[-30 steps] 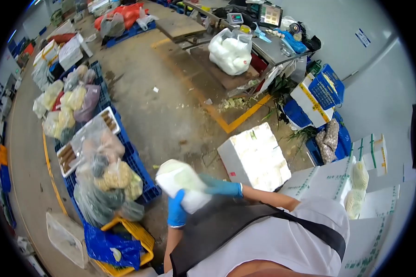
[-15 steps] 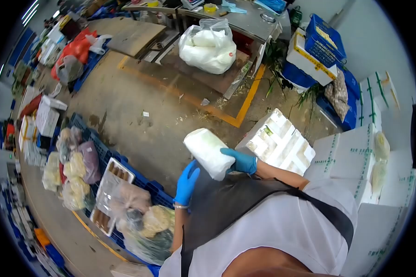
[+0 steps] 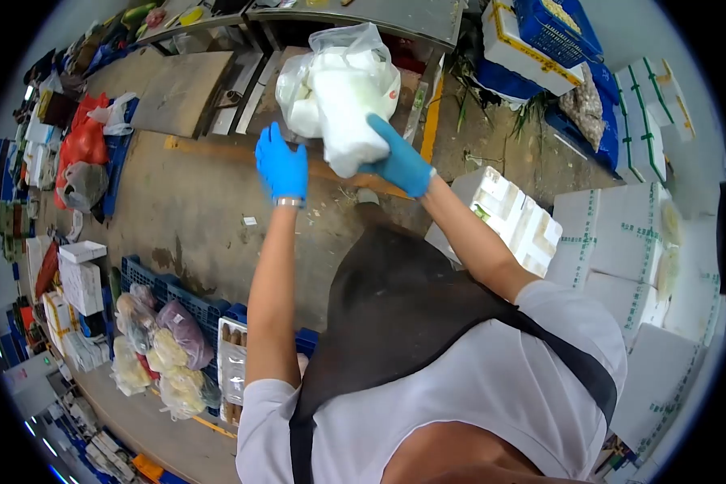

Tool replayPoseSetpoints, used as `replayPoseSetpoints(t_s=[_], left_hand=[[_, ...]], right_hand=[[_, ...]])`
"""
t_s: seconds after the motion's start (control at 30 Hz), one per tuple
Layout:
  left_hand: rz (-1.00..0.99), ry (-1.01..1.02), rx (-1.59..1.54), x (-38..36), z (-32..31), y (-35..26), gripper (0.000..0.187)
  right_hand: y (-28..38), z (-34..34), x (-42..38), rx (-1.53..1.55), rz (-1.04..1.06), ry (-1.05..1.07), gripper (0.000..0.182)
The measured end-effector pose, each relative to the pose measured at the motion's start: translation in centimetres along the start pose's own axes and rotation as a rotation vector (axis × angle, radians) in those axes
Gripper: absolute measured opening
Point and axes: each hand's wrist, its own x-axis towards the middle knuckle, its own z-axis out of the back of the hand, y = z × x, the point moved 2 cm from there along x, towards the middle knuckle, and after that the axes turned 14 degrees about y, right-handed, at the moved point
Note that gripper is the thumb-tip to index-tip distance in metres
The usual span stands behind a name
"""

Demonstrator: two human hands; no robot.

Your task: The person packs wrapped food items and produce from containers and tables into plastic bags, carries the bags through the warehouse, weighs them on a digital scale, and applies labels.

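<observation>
A white plastic-wrapped bundle (image 3: 343, 125), thick and roughly cylindrical, is gripped at its near right side by my right hand (image 3: 402, 160) in a teal glove. What is inside the wrapping is hidden. Its far end overlaps a large clear plastic bag (image 3: 294, 103) holding similar white bundles, which sits low at the steel table. My left hand (image 3: 282, 165), in a bright blue glove, is just left of the bundle, fingers up and apart, holding nothing.
Behind the bag stands a steel table (image 3: 363, 14). A white foam box (image 3: 512, 218) is at my right, near stacked white cartons (image 3: 613, 234). Blue crates (image 3: 552, 32) stand back right. Bagged produce (image 3: 169, 347) lies on blue pallets at left.
I have moved forward, and both arms now reach out. The white bundle has gone from near my apron to the clear bag; my left hand has come up beside it.
</observation>
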Motion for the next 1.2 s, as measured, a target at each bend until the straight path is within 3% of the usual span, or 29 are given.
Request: replayPoseSetpoints(t_s=[0.1, 0.13, 0.17, 0.23, 0.27, 0.3, 0.33, 0.43, 0.47, 0.57, 0.6, 0.73, 0.8, 0.93, 1.1, 1.2], left_hand=[[0.129, 0.015, 0.055, 9.6, -4.4, 1.0, 0.067], [0.060, -0.134, 0.186, 12.3, -7.0, 2.5, 0.056], [0.062, -0.057, 0.045, 14.4, -8.0, 3.7, 0.049], [0.064, 0.092, -0.250, 19.4, -9.9, 5.6, 0.036], [0.065, 0.066, -0.795, 21.2, -8.9, 4.9, 0.018], [0.189, 0.066, -1.275, 21.6, -8.4, 4.0, 0.016], [0.155, 0.141, -1.148, 21.5, -6.1, 3.1, 0.016], [0.145, 0.306, -0.992, 21.7, -2.7, 1.9, 0.017], [0.149, 0.362, -0.971, 21.9, -2.2, 1.8, 0.018], [0.150, 0.372, -0.973, 23.3, -2.3, 2.6, 0.020], [0.173, 0.386, -0.980, 23.4, -2.2, 2.8, 0.020], [0.057, 0.410, -1.129, 24.2, -2.8, 4.3, 0.017], [0.011, 0.394, -1.009, 24.4, -3.7, 5.6, 0.016], [0.132, 0.482, -0.842, 24.4, -2.6, 5.8, 0.019], [0.058, 0.482, -0.793, 23.6, -4.6, 8.7, 0.034], [-0.041, 0.420, -0.684, 22.2, -3.8, 9.7, 0.041]], right_hand=[[2.0, 3.7, 9.5, 0.278, 0.039, 0.147, 0.066], [2.3, 4.5, 11.5, 0.394, 0.024, 0.157, 0.065], [2.2, 5.3, 13.0, 0.514, 0.011, 0.161, 0.065], [2.2, 6.4, 14.4, 0.032, 0.196, -0.056, 0.073], [2.7, 7.2, 15.5, 0.059, 0.156, -0.138, 0.076], [2.5, 9.0, 16.8, 0.257, 0.091, -0.163, 0.083], [2.3, 11.0, 17.9, 0.458, 0.033, -0.208, 0.089], [2.0, 11.3, 20.9, 0.347, -0.338, -0.485, 0.087], [1.7, 11.4, 21.7, 0.308, -0.496, -0.430, 0.080], [-1.5, 13.8, 22.9, 0.257, -0.555, -0.202, 0.077], [-1.7, 14.2, 22.8, 0.170, -0.482, -0.245, 0.064], [-1.5, 14.1, 21.7, 0.161, -0.440, -0.210, 0.047], [-1.7, 14.5, 20.8, 0.128, -0.439, -0.204, 0.041], [-1.6, 12.3, 19.6, -0.027, -0.414, -0.298, 0.042], [0.2, 4.4, 17.2, -0.318, -0.297, -0.426, 0.044], [0.9, 2.3, 15.1, -0.399, -0.115, -0.553, 0.038]])
